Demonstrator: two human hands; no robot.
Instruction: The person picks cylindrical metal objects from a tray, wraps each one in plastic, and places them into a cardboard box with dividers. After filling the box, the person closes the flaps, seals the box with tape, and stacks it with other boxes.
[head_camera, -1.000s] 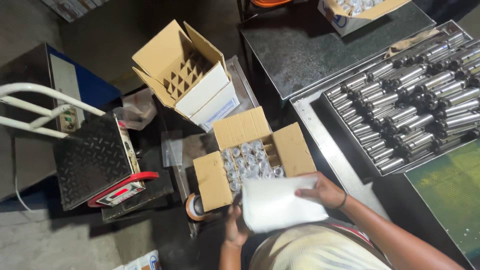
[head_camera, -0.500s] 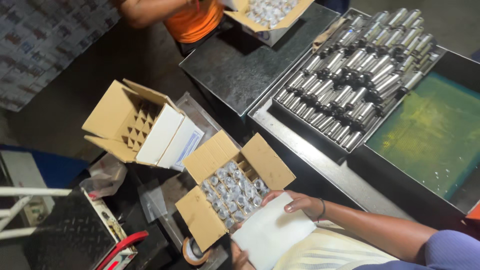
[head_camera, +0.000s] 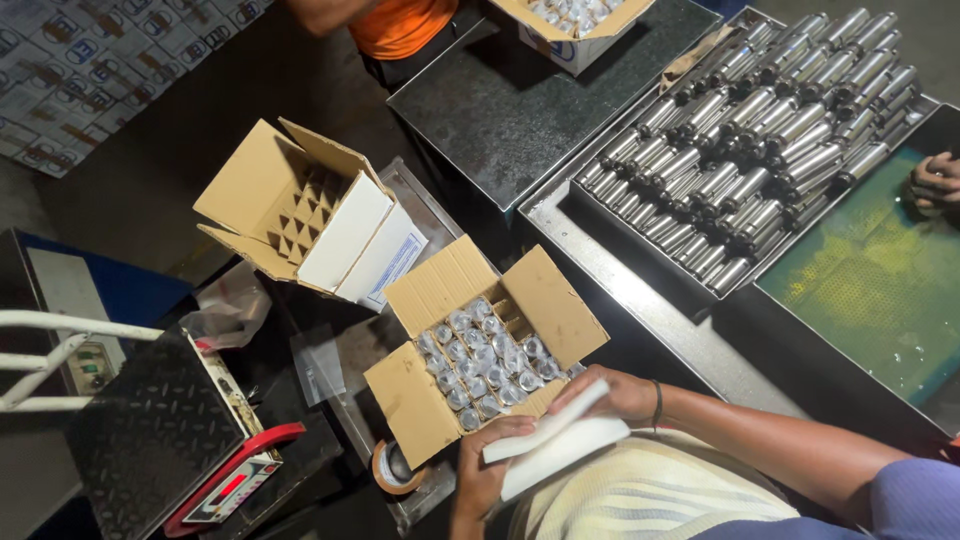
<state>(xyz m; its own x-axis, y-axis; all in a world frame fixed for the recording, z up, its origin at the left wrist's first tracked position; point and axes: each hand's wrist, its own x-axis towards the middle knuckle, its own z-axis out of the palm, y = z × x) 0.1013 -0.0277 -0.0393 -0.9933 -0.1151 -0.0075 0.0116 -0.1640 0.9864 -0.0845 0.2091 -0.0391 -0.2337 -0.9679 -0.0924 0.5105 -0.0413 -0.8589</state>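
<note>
A white folded sheet (head_camera: 555, 452) is clamped between the fingers of the left hand (head_camera: 487, 462) and right hand (head_camera: 610, 393), just beside the near edge of the open carton (head_camera: 485, 350) packed with cans (head_camera: 480, 358). Pressed down crookedly, a flap could be buckled or cans tipped.

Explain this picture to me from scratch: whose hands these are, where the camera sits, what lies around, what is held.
There is no machine here; a person works bare-handed, and the camera sits on their head, looking down. Their left hand and right hand together hold a white flat sheet at the near edge of an open cardboard box filled with shiny round-topped containers. Beside it stands an empty box with dividers. To the right, a metal tray carries rows of silver cylinders. A tape roll and a weighing scale lie at the left. Other people's hands show at the edges.
</note>
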